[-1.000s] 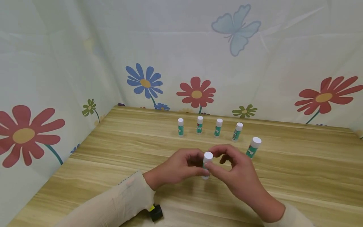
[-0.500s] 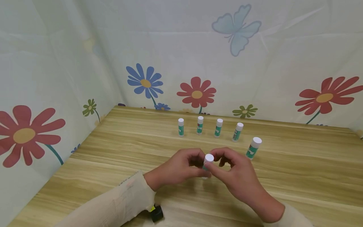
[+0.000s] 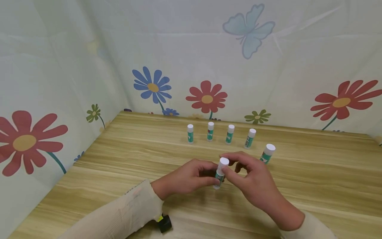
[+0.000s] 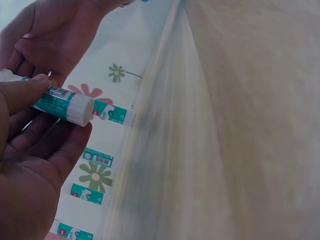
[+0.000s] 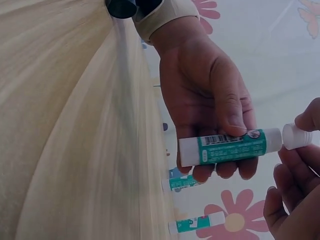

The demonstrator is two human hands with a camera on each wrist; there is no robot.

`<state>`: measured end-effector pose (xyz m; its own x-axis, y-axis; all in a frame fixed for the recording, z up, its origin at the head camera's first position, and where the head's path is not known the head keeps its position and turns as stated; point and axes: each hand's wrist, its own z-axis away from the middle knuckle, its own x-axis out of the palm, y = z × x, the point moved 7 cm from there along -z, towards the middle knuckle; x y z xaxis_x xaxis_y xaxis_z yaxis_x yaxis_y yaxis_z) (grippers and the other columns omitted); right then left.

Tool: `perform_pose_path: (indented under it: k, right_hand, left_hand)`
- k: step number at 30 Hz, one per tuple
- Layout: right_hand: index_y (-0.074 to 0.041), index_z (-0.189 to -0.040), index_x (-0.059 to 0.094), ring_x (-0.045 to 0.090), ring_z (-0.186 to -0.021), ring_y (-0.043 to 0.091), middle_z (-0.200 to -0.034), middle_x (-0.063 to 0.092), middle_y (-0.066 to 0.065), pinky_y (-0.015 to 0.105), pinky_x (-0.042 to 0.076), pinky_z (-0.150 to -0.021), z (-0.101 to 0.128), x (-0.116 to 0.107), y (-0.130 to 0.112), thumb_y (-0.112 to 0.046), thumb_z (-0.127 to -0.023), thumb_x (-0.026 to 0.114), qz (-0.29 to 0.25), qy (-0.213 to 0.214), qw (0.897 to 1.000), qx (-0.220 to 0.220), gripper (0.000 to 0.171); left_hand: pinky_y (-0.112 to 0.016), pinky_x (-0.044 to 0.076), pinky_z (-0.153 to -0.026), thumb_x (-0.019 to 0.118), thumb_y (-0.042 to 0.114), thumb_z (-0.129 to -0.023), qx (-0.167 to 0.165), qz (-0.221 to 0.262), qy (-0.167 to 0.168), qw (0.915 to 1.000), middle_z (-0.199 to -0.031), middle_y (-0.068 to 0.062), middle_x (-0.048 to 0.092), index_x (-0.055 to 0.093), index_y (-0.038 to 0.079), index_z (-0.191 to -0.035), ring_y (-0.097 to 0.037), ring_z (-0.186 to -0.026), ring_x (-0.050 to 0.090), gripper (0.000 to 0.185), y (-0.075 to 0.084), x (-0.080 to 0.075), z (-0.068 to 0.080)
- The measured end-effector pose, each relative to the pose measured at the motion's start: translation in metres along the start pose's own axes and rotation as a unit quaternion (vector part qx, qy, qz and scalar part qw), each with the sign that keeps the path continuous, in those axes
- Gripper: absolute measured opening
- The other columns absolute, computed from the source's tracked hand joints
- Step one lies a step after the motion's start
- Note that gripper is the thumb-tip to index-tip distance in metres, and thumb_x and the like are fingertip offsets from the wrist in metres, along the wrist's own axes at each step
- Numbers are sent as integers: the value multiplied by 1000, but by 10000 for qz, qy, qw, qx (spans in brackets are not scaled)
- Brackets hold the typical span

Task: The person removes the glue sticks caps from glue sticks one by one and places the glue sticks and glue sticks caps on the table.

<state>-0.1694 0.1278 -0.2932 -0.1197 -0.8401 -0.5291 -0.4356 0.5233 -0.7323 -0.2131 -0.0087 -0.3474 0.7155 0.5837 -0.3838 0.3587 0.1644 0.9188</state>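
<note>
A glue stick (image 3: 219,182) with a green and white label stands near-upright between both hands, over the table. My left hand (image 3: 186,176) grips its body, the thumb lying across the label. The fingertips of my right hand (image 3: 256,176) pinch the white cap (image 3: 223,162). From the right wrist view, the cap (image 5: 297,136) sits just past the tube's white collar, with a narrow gap between them. The base of the glue stick (image 4: 80,110) points away from the right hand in the left wrist view.
Several more capped glue sticks stand upright behind the hands, including a glue stick (image 3: 190,134) at the row's left end and a nearer one (image 3: 268,153) beside the right hand. Behind the wooden table (image 3: 119,149) hangs a flower-printed curtain (image 3: 179,49).
The cap has come up off the glue stick's body, and more of the label shows. My right hand has shifted slightly up and right, while the left hand has stayed nearly still.
</note>
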Motion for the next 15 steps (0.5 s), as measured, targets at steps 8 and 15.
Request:
perform_pose_path:
  k: [8, 15]
  right_hand:
    - [-17, -111, 70, 56, -88, 9, -99, 65, -5, 20, 50, -69, -4, -10, 6, -13, -88, 72, -94, 360, 9993, -58, 23]
    - [-21, -107, 69, 58, -89, 13, -95, 68, -9, 27, 48, -72, -12, 4, 39, -30, -88, 71, 740, -611, 9918, 844, 21]
  left_hand:
    - [-21, 51, -92, 62, 20, -96, -182, -297, 197, 9992, -113, 0, 69, 64, 9, -123, -5, -99, 63, 29, -5, -7, -1]
    - [-24, 50, -97, 66, 19, -93, -649, -447, 594, 9951, -114, 5, 68, 65, 12, -122, -7, -104, 62, 30, -23, -22, -5]
